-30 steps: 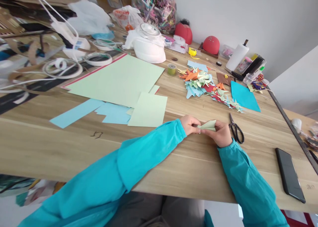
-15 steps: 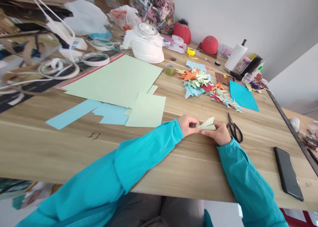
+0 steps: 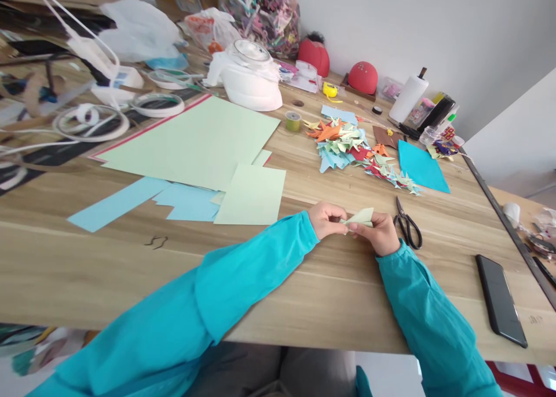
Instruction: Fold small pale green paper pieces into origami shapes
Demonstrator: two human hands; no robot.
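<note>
A small folded piece of pale green paper [image 3: 361, 217] is pinched between both my hands just above the wooden table [image 3: 304, 281]. My left hand [image 3: 326, 220] grips its left end with closed fingers. At the right end, my right hand [image 3: 379, 233] has its fingers curled round the paper. Both arms wear teal sleeves. A pale green square sheet [image 3: 251, 195] lies just left of my hands. Black scissors [image 3: 406, 225] lie right beside my right hand.
A heap of small folded paper shapes [image 3: 354, 148] lies beyond my hands, with a teal sheet [image 3: 421, 166] to its right. A large green sheet [image 3: 195, 139] and blue strips [image 3: 117, 203] cover the left. A black phone [image 3: 499, 298] lies at the right. Clutter fills the far edge.
The view has drifted slightly, so everything sits a little further left. My fingers have shifted on the folded paper, whose raised flap now points up to the right.
</note>
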